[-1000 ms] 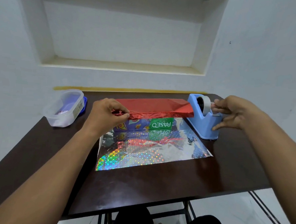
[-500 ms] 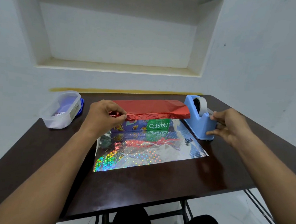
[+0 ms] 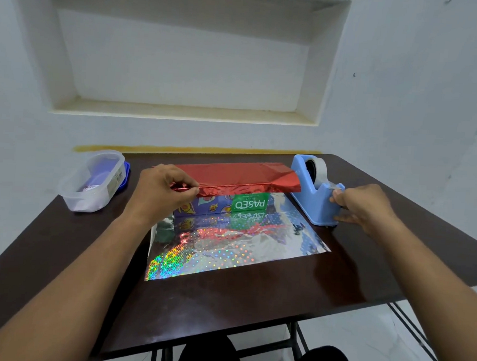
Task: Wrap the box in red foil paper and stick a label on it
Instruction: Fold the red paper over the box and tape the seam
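**While the left hand pins the first flap, the right hand goes for tape**

Since nothing holds the flap but a pinch, this is the first-seam step: one flap over the top, tape not yet on.

Nearest on the dark table (image 3: 252,306) is the free half of the foil paper (image 3: 227,249), lying flat with its silver holographic side up, front edge toward the person. It mirrors the box and the red flap.

Next, the Paseo tissue box (image 3: 230,206) sits on the sheet near its far part, front face with the green label exposed.

Left hand (image 3: 161,193): thumb and fingers closed on the folded red edge, holding the red flap (image 3: 243,176) down over the box top. The flap covers the top and overhangs the front slightly.

Right hand (image 3: 365,209): fingers narrow, at the cutter end of the blue tape dispenser (image 3: 314,201), just right of the box. I can't tell if a tape end is actually pinched.

Far left, well apart: clear lidded container (image 3: 95,180), untouched. No label identifiable.

Next move, my read:
- pull a short strip, tear on the blade
- don't let the left pinch slip, foil looks springy
- tape flap to the box, then bring the near half up over it
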